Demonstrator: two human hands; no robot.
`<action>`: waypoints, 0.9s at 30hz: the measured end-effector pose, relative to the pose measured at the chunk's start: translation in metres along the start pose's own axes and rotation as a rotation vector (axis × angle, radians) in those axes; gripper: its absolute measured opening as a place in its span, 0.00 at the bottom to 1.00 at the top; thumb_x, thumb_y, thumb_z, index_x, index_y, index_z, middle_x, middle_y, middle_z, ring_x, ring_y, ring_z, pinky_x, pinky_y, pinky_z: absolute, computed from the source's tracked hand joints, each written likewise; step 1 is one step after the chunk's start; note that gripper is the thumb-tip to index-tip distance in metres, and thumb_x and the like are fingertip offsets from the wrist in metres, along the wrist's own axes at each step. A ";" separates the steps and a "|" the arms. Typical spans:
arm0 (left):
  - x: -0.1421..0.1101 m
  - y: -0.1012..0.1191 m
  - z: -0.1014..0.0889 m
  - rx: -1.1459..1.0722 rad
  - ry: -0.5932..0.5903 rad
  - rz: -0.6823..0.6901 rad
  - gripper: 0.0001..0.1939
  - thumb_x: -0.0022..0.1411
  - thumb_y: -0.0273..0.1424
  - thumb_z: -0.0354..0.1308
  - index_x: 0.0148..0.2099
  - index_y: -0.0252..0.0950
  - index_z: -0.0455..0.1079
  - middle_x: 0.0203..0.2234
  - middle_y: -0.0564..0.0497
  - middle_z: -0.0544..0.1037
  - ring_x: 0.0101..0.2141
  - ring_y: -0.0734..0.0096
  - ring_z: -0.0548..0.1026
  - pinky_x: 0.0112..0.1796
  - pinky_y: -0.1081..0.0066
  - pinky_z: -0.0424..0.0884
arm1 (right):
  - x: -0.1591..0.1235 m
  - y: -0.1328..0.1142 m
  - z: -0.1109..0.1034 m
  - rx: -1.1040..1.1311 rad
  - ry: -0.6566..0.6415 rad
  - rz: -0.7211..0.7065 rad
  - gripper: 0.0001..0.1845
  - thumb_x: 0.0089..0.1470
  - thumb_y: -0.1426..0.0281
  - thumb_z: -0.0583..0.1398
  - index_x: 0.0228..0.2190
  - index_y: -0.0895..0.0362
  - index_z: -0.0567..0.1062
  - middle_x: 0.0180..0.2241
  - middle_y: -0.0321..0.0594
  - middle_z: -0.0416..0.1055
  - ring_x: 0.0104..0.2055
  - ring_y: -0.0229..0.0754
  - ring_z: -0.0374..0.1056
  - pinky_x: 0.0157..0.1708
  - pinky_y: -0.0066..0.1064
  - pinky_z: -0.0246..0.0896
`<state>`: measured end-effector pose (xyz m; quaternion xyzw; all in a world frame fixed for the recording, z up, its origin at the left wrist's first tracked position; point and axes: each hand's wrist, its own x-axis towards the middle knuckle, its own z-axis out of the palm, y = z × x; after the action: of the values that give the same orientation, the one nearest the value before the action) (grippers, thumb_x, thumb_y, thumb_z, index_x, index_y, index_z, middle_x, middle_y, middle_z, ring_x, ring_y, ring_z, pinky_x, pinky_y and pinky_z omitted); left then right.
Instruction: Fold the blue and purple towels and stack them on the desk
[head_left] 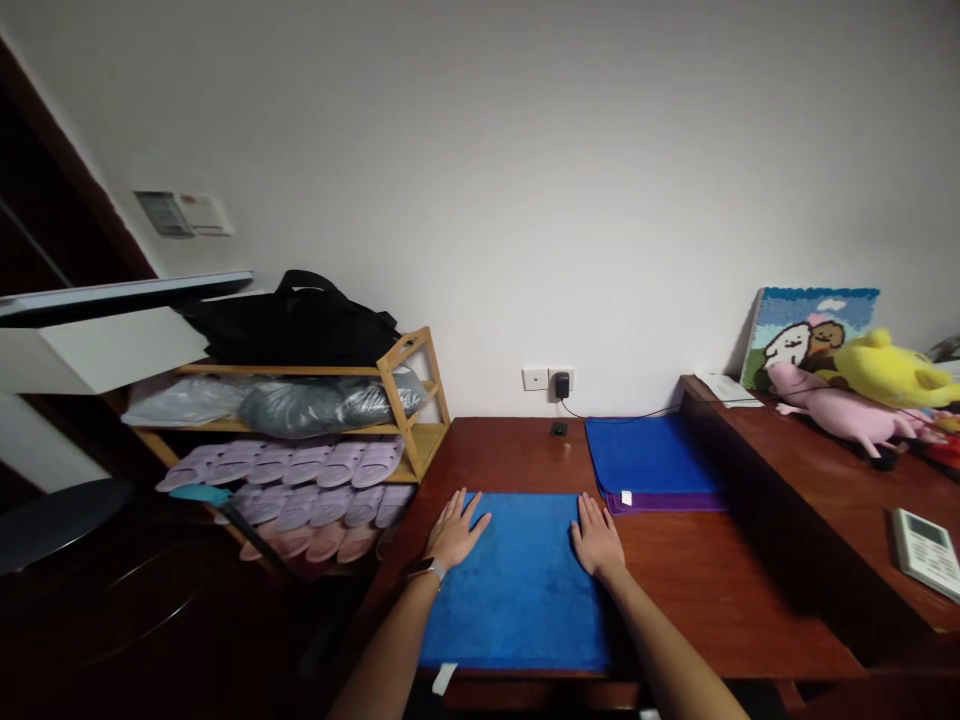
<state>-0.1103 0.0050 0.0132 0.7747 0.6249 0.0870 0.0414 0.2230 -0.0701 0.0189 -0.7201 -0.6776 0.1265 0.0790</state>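
A bright blue cloth [525, 590], like a towel, lies flat on the reddish-brown wooden table [720, 580]. One white tag [444, 678] sticks out at its near left edge. My left hand [453, 532] rests palm down on the far left corner, fingers stretched out. On the far right corner my right hand [597, 534] lies flat in the same way. Neither hand grips anything. Beyond my right hand, a darker blue cloth [645, 455] lies over a purple cloth [675, 502], whose edge and white label show.
Left of the table stands a wooden shoe rack [412, 400] with several lilac slippers and a black bag [300, 325] on top. A cable runs from a black plug [562, 385]. The raised right-hand surface bears a pink plush toy [840, 405] and a calculator-like device [928, 552].
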 end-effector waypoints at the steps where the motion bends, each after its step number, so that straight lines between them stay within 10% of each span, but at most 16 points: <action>1: 0.000 0.000 0.000 0.000 -0.004 -0.005 0.43 0.68 0.62 0.34 0.74 0.41 0.51 0.74 0.43 0.49 0.72 0.53 0.45 0.67 0.55 0.48 | 0.000 0.000 0.000 0.003 0.000 0.002 0.37 0.68 0.58 0.36 0.72 0.61 0.41 0.74 0.34 0.31 0.75 0.36 0.28 0.71 0.36 0.21; 21: 0.018 0.004 -0.012 0.088 -0.069 -0.037 0.45 0.67 0.63 0.32 0.73 0.40 0.54 0.72 0.42 0.55 0.71 0.52 0.49 0.68 0.49 0.43 | 0.007 0.001 0.003 0.028 0.010 0.010 0.38 0.68 0.56 0.36 0.72 0.61 0.41 0.74 0.35 0.32 0.75 0.37 0.27 0.71 0.38 0.18; 27: 0.026 0.079 -0.011 0.045 0.099 0.188 0.40 0.72 0.54 0.28 0.70 0.35 0.60 0.71 0.43 0.57 0.71 0.56 0.51 0.69 0.54 0.44 | 0.006 -0.001 0.000 0.048 0.019 0.020 0.37 0.68 0.57 0.37 0.72 0.59 0.42 0.74 0.35 0.33 0.75 0.37 0.27 0.71 0.38 0.18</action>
<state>-0.0306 0.0127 0.0395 0.8253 0.5527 0.1145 -0.0153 0.2223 -0.0640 0.0189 -0.7261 -0.6662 0.1366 0.1016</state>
